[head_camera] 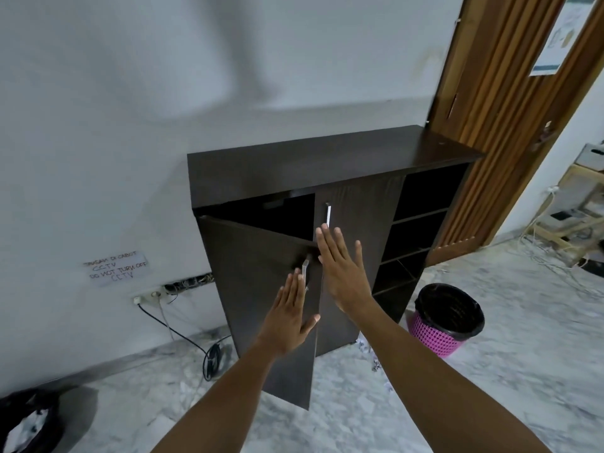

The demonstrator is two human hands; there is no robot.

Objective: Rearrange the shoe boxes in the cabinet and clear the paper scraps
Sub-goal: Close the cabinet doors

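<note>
A dark brown cabinet (pixel 327 161) stands against the white wall. Its left door (pixel 248 289) is swung partly out; the right door (pixel 359 204) is closed. My left hand (pixel 291 318) lies flat, fingers straight, on the left door beside its metal handle (pixel 305 273). My right hand (pixel 343 273) is flat with spread fingers against the right door, just below that door's handle (pixel 327 214). The gap behind the left door is dark, and no shoe boxes show. Crumpled paper scraps (pixel 369 348) lie on the floor at the cabinet's right foot.
Open shelves (pixel 415 230) fill the cabinet's right side. A pink bin with a black liner (pixel 447 322) stands on the marble floor to the right. A wooden door frame (pixel 496 125) rises behind. Cables and a power strip (pixel 153 297) run along the wall at left. A black bag (pixel 26 423) sits bottom left.
</note>
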